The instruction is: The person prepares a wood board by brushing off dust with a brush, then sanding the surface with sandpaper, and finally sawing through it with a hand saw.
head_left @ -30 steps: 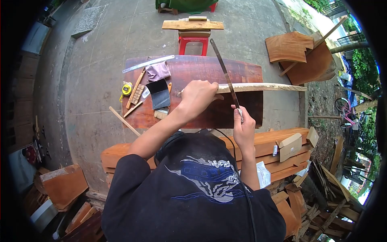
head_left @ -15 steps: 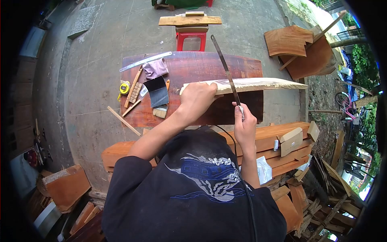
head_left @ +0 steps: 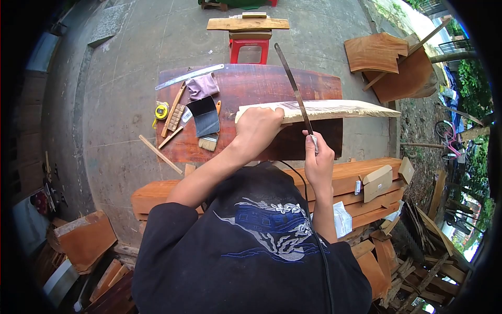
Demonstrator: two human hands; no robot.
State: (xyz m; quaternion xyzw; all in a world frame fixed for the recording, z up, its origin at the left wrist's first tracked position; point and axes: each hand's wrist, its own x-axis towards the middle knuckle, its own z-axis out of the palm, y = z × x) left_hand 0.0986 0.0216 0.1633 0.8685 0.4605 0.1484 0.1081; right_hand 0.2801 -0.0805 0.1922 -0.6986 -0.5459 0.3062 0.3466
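My left hand [head_left: 259, 125] is closed over the left end of a pale wooden board [head_left: 334, 108], which is held up above the table with its rough edge toward me. In my closed right hand [head_left: 319, 154] is a long, narrow, dark metal blade [head_left: 292, 81], gripped at its lower end, where something white shows by the fingers. The blade slants up and to the left, crossing the board's edge just right of my left hand. Its far tip reaches beyond the board.
On the reddish wooden table [head_left: 246, 78] lie a steel ruler [head_left: 191, 77], tape measure [head_left: 161, 111], cloth [head_left: 203, 87], dark sheet [head_left: 204, 116] and brush [head_left: 208, 142]. Stacked timber [head_left: 345, 175] runs along the near side. A red stool [head_left: 250, 47] stands beyond, bearing a plank [head_left: 248, 24].
My hands, the board and the blade keep almost the same arrangement. The whole view has shifted slightly.
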